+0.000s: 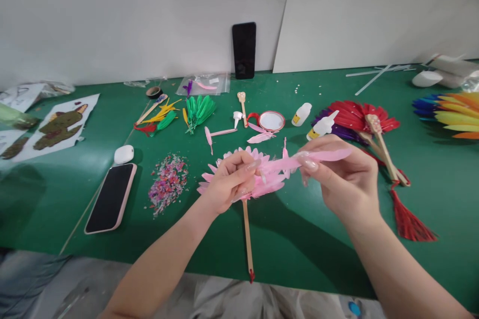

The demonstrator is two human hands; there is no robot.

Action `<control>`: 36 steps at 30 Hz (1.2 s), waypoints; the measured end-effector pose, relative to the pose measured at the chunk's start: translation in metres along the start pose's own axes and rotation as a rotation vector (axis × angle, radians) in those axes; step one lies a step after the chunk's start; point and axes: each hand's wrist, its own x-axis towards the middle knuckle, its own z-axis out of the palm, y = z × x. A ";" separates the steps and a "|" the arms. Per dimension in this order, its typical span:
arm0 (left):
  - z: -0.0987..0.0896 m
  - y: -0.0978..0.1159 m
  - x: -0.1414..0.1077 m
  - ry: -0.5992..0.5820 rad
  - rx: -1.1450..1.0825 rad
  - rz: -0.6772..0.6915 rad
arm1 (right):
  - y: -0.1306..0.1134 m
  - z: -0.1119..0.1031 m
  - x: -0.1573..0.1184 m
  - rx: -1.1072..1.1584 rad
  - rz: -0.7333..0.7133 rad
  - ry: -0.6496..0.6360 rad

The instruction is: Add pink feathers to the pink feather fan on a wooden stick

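Between my two hands a pink feather (331, 155) is held up above the table. My left hand (234, 179) pinches its left end, and my right hand (342, 182) grips it farther along, with the tip sticking out to the right. Below them lies a pink feather fan (271, 187), partly hidden by my left hand, its wooden handle (247, 239) pointing toward me. Loose pink feathers (261, 136) lie just beyond the fan. Two small glue bottles (301, 114) are past my right hand, one standing upright and one tilted.
Left of the fan are a heap of coloured chips (168, 183), a phone (111, 198) and a white case (123, 154). Green feathers (200, 111) and a round lid (271, 121) lie farther back. A red feather fan (368, 117) with a tassel (411, 219) is at right. Another phone (244, 50) leans on the wall.
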 end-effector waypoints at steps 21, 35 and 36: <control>-0.002 -0.003 -0.001 -0.014 -0.006 0.004 | 0.000 0.001 0.001 0.054 0.030 -0.003; 0.008 -0.003 -0.007 0.073 0.317 0.203 | 0.000 0.004 0.001 -0.219 -0.153 0.080; 0.009 -0.002 -0.008 0.078 0.346 0.209 | 0.000 0.004 0.001 -0.228 -0.163 0.084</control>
